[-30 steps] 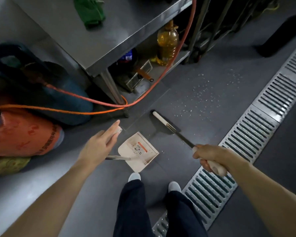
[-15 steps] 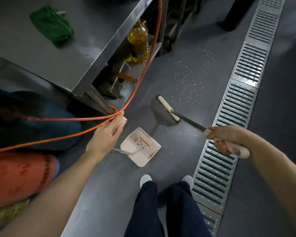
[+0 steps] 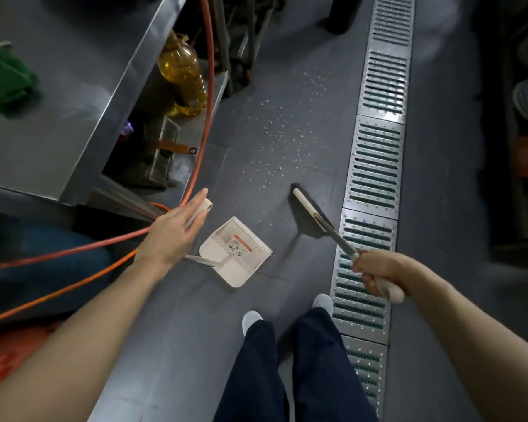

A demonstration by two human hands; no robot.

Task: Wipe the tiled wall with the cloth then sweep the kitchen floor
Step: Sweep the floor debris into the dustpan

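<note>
dustpan (image 3: pixel 237 252) — label with orange stripe | print too small — unreadable

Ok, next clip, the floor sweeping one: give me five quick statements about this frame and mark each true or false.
1. The right hand grips the broom by its handle. True.
2. The dustpan is heaped with debris. False: only a few specks show inside it.
3. White crumbs lie on the floor beyond the broom head. True.
4. The green cloth lies on the floor beside the drain grate. False: it sits on the steel table.
5. The left hand holds the dustpan's upright handle. True, with its fingers fairly straight along the grip.
</note>
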